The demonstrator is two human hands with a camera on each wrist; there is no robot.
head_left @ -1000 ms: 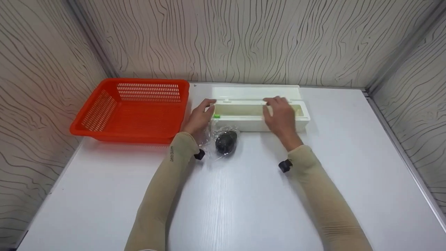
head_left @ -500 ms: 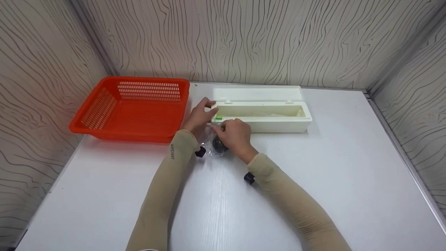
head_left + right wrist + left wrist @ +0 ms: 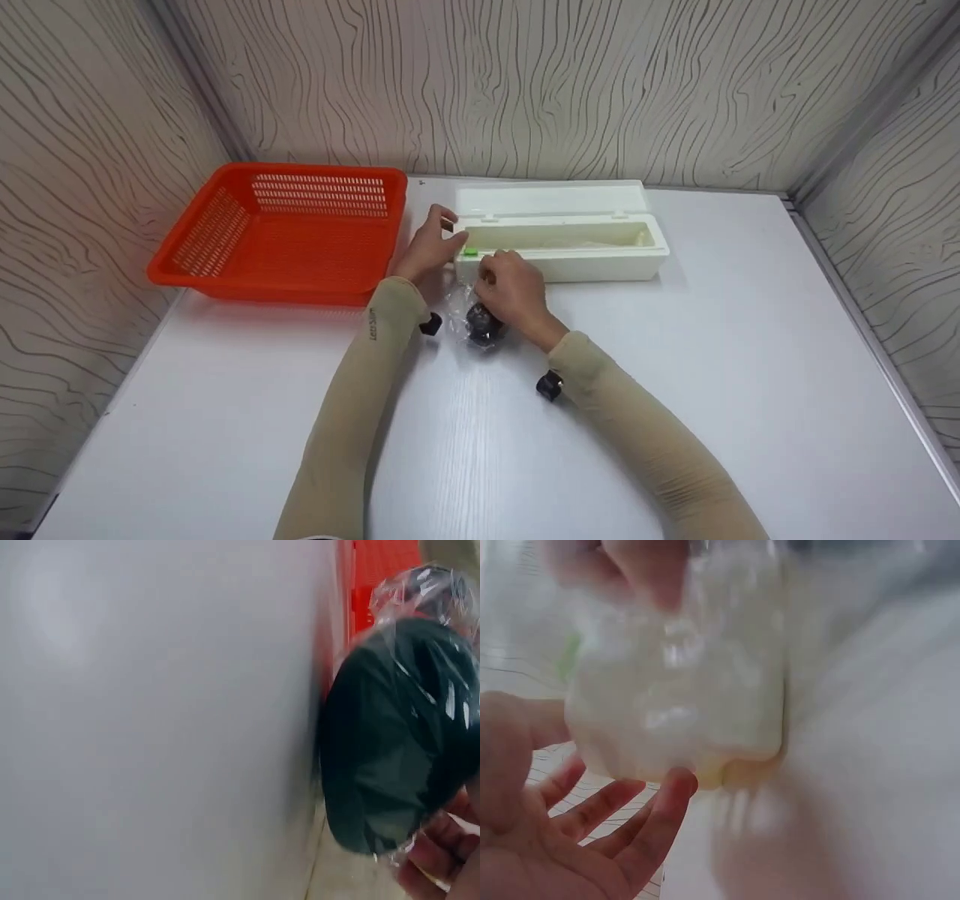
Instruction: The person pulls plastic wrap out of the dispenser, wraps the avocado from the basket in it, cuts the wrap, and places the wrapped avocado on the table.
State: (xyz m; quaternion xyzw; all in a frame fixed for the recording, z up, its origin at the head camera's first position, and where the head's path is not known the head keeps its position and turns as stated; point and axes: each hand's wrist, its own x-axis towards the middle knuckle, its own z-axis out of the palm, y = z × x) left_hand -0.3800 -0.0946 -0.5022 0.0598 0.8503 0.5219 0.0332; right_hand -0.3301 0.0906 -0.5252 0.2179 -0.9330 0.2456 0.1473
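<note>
A long white cling film dispenser lies at the back with its lid folded back and a green slide cutter at its left. My left hand holds its left end, thumb on the front edge and fingers behind. Just in front, my right hand pinches clear cling film beside a dark green, avocado-like fruit. Crinkled film covers this fruit in the right wrist view, with fingertips at its lower end. The left wrist view shows the dispenser's end close up, blurred.
An orange-red plastic basket with slotted sides stands to the left of the dispenser. Patterned wall panels close off the back and both sides of the white table.
My right hand has moved left from over the dispenser's opening to the film by the fruit, then slightly back right. The fruit has shifted a little towards me. My left hand stays on the dispenser's end.
</note>
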